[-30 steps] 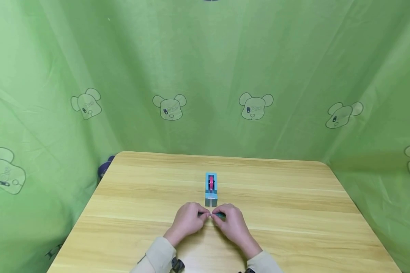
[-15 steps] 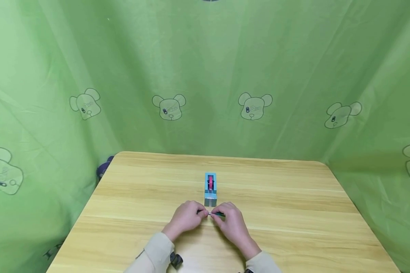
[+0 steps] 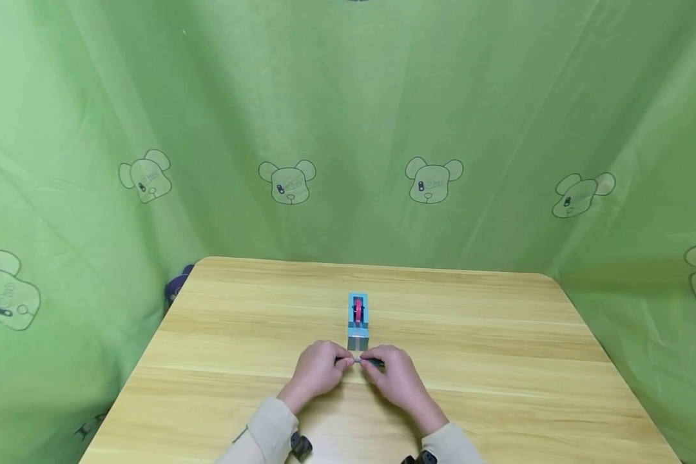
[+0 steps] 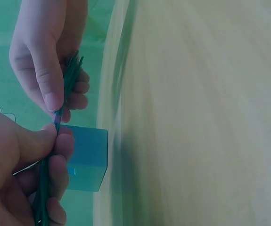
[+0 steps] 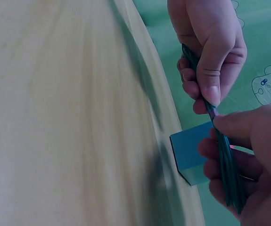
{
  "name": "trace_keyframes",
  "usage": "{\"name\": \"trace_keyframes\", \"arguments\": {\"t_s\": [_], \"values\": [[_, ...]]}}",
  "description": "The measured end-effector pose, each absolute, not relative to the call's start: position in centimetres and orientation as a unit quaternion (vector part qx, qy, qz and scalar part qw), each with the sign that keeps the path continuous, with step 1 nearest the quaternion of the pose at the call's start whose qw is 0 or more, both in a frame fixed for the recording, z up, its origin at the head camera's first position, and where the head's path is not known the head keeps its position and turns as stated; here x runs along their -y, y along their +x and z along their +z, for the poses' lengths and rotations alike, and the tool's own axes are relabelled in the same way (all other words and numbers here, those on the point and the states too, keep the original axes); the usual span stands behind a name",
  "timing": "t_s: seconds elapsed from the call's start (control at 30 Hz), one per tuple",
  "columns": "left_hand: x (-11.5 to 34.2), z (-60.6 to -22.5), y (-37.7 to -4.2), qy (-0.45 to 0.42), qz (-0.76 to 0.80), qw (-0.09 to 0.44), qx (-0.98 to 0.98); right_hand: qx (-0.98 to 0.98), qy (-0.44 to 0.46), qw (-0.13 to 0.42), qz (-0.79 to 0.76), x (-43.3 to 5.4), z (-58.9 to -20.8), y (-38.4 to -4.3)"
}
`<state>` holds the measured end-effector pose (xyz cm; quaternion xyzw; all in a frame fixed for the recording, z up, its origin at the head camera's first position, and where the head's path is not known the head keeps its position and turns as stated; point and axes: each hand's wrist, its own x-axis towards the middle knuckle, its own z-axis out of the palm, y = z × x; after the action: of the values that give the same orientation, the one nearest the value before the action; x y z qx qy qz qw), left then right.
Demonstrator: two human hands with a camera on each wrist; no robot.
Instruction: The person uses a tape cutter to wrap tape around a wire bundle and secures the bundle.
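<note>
A slim bundle of dark green wire (image 5: 227, 174) is stretched between my two hands, side to side just in front of a blue tape dispenser (image 3: 357, 338). My left hand (image 3: 318, 368) pinches one half between thumb and fingers. The other half is in the thumb and curled fingers of my right hand (image 3: 396, 380). Between the thumb tips a short, pale purplish band (image 4: 57, 118) shows around the bundle's middle. Several strands lie side by side in the right wrist view, and the fingers hide part of them. Both hands are raised over the table in the wrist views.
The dispenser carries a pink-red tape roll (image 3: 357, 310) and stands on the wood-grain table (image 3: 499, 335). A green curtain (image 3: 348, 96) with bear-head prints hangs behind the table and along both sides. Something dark purple (image 3: 176, 283) shows beyond the left back corner.
The fingertips, nearly meeting a second ago, are slightly apart now, and the pale band shows between them. The left hand has shifted a little forward. Both hands keep hold; the dispenser stays put.
</note>
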<state>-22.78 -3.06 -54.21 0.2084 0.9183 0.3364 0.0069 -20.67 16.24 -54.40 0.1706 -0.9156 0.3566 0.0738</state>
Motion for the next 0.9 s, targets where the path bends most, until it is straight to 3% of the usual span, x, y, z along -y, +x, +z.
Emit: {"name": "trace_keyframes", "arguments": {"t_s": [0.33, 0.9], "values": [[2.87, -54.39, -22.67, 0.207, 0.343, -0.023, -0.916, 0.913, 0.169, 0.053, 0.366, -16.31, -54.41, -20.94], [2.81, -53.77, -23.1, 0.204, 0.36, 0.02, -0.91, 0.906, 0.167, 0.149, 0.36, -15.94, -54.8, -20.84]]}}
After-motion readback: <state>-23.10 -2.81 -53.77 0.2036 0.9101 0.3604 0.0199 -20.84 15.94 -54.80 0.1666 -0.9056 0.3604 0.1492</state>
